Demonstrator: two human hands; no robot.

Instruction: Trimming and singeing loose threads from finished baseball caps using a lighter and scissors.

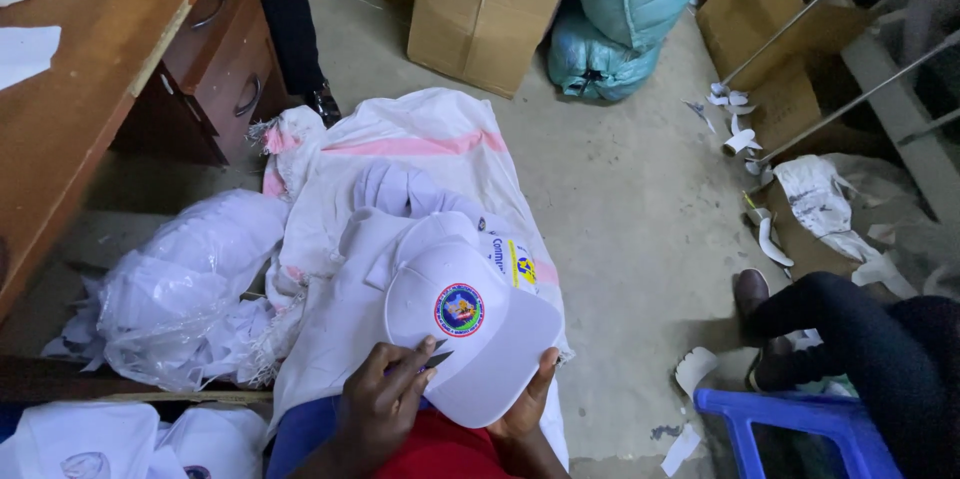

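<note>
Near the bottom middle of the frame, a white cap (pixel 470 334) is held over the person's lap. It is gripped at its lower edge by the right hand (pixel 527 409), whose fingers are clamped on the brim, thumb on top. A small pair of scissors (pixel 436 357) is pinched in the left hand (pixel 380 409), with the fingers closed together around it and the blades touching the cap just below the round colourful badge (pixel 459 310).

The cap looks light and soft on top, so it is likely to bend and crumple if squeezed. The brim seems stiffer and is judged the best place to hold it. The cloth is not slippery, but it is white and can be marked or snipped easily by the sharp blades.

More white caps (pixel 400 199) are piled on a white sack (pixel 440 134) just above. Clear plastic bags (pixel 190 289) lie at the left.
</note>
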